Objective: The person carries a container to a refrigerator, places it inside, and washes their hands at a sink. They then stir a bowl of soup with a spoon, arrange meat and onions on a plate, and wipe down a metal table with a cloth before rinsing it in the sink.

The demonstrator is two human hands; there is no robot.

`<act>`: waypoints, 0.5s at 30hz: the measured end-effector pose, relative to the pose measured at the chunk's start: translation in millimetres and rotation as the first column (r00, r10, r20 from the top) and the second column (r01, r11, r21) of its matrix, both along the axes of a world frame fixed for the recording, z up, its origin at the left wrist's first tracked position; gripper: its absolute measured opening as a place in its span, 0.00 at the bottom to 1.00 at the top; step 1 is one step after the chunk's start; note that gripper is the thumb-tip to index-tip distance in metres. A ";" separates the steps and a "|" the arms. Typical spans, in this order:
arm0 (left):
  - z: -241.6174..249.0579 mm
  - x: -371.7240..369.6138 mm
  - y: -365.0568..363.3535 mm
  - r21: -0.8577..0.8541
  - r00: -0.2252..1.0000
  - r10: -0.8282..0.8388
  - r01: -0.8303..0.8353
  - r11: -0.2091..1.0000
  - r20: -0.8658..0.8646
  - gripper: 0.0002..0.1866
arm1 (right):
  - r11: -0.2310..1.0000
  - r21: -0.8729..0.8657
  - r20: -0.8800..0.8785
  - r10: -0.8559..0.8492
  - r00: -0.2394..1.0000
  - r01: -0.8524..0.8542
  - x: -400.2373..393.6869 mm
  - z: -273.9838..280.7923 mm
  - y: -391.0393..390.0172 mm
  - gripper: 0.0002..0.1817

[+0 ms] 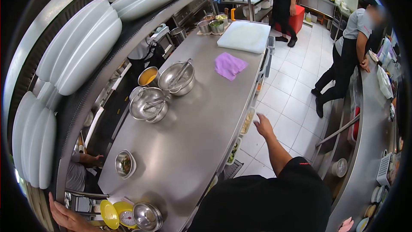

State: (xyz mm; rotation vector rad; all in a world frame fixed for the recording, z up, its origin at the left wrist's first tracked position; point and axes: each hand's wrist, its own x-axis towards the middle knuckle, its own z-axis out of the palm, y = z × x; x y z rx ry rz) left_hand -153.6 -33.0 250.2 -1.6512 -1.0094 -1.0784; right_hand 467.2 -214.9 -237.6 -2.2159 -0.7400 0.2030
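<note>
At the lower left edge, my left hand (66, 218) rests against the metal shelf frame (63, 167) with its fingers stretched out, holding nothing visible. Near it are a yellow scale (125, 215) and stacked steel bowls (147, 217). My right hand (264, 126) hangs over the aisle, empty, its fingers apart, just right of the steel counter (193, 124). Beside it, a container of pale pieces (247, 121) and one of green pieces (234, 151) sit along the counter's side.
The counter bears steel bowls with utensils (149, 104), a small bowl with food (125, 164), a purple cloth (230, 65) and a white board (244, 37). White plates (81, 47) fill the shelf. One person (349, 47) leans on the right counter; another (285, 4) stands behind.
</note>
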 end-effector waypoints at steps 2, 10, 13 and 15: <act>1.2 -1.5 -3.2 -0.033 0.999 -0.023 0.023 0.999 -0.022 0.19 | 0.987 0.157 0.174 0.002 0.985 -0.030 4.3 50.1 42.6 0.26; 1.0 -5.6 -1.2 -0.084 0.999 -0.012 0.015 0.996 0.037 0.20 | 0.958 -0.040 0.447 0.271 0.853 -0.283 -32.7 84.0 136.0 0.28; 0.7 -3.6 0.3 -0.070 0.997 -0.061 0.065 0.995 0.049 0.20 | 0.947 -0.207 0.483 0.319 0.816 -0.248 -45.3 77.1 136.8 0.28; 0.7 -5.9 2.3 -0.056 0.998 -0.059 0.061 0.997 0.032 0.20 | 0.945 -0.190 0.463 0.324 0.825 -0.265 -40.7 75.2 133.9 0.28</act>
